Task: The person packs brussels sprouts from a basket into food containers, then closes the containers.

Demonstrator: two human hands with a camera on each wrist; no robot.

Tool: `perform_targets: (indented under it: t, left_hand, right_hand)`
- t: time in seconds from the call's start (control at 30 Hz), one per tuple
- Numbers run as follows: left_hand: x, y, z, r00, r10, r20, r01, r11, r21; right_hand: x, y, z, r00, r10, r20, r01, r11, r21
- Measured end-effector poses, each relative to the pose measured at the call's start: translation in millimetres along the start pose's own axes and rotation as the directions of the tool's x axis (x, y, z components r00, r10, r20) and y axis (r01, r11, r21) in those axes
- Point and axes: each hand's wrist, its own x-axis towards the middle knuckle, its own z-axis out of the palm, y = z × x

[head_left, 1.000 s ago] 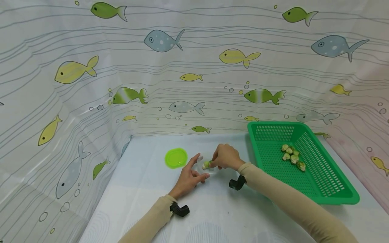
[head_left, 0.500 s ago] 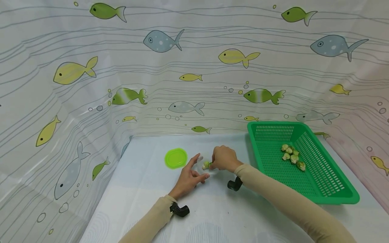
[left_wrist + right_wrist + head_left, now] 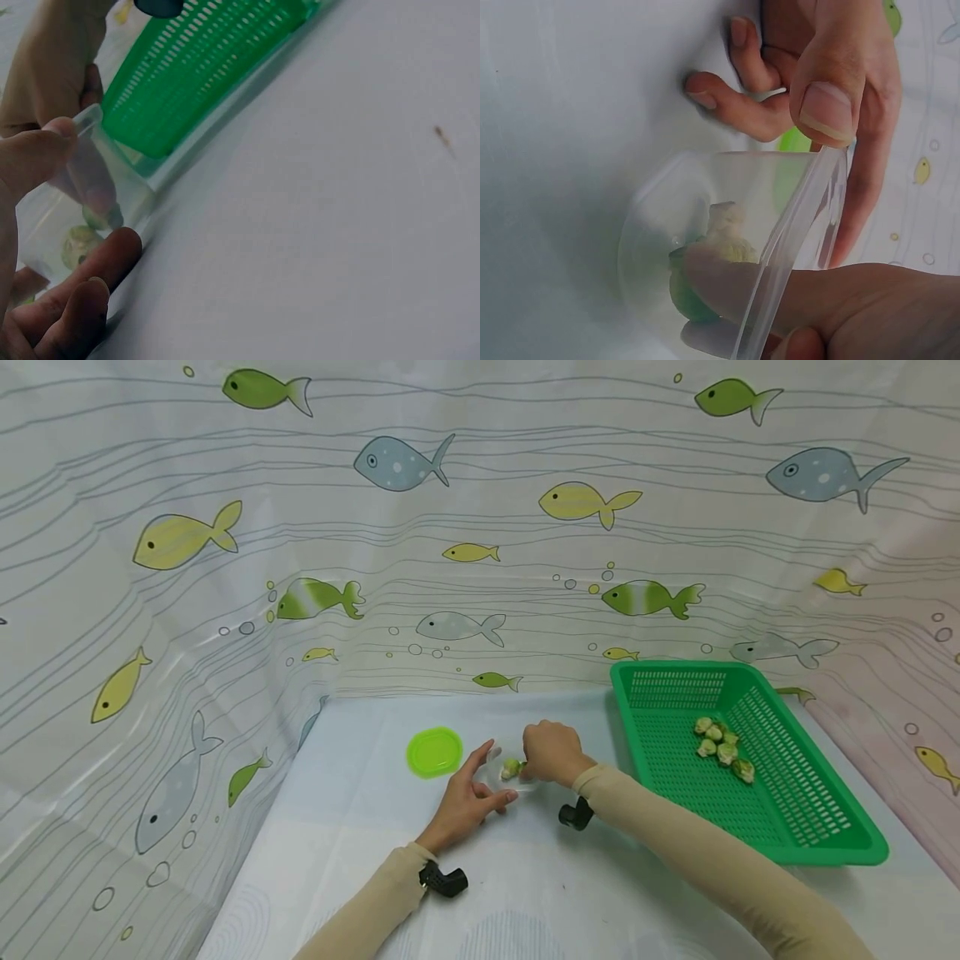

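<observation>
The left hand (image 3: 463, 802) holds the clear tub (image 3: 660, 202), its thumb at the rim on the near side and its index finger stretched along the far left. The right hand (image 3: 553, 752) reaches in from the right, thumb and finger inside the tub, pinching a green sprout (image 3: 686, 292). Just left of those fingertips, a paler sprout (image 3: 511, 767) sits in the tub. Beyond the left hand, far left, a lime lid (image 3: 435, 752) lies flat on the white table (image 3: 360, 760). Well to the right stands a green basket (image 3: 750, 814), with a cluster of sprouts (image 3: 726, 753) towards its far end. Behind everything hangs a fish-print sheet (image 3: 495, 435).
</observation>
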Motion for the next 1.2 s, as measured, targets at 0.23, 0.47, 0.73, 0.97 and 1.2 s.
perform_targets:
  t: [0.23, 0.47, 0.73, 0.97, 1.2]
  left_hand:
    - [-0.1, -0.6, 0.7, 1.000, 0.004, -0.002, -0.004, 1.000, 0.002]
    - [-0.8, 0.3, 0.1, 1.000, 0.004, -0.004, -0.004, 1.000, 0.001]
    - [-1.3, 0.4, -0.3, 1.000, 0.002, -0.009, -0.002, 1.000, -0.004]
    - [-0.9, -0.3, 0.2, 1.000, 0.000, -0.007, 0.000, 1.000, -0.002]
    - [0.2, -1.6, 0.7, 1.000, -0.013, -0.006, 0.013, 1.000, 0.007]
  right_hand:
    - [0, -3, -0.6, 1.000, -0.015, 0.000, 0.015, 0.998, -0.058]
    - [0, -6, -1.7, 1.000, -0.028, 0.006, 0.028, 0.997, -0.077]
    - [1, -6, -1.4, 1.000, -0.029, 0.005, 0.029, 0.997, -0.066]
    - [3, 1, -2.4, 0.999, -0.028, 0.020, 0.028, 0.999, -0.022]
    - [-3, 17, -23.4, 0.998, -0.049, 0.027, 0.045, 0.994, 0.103]
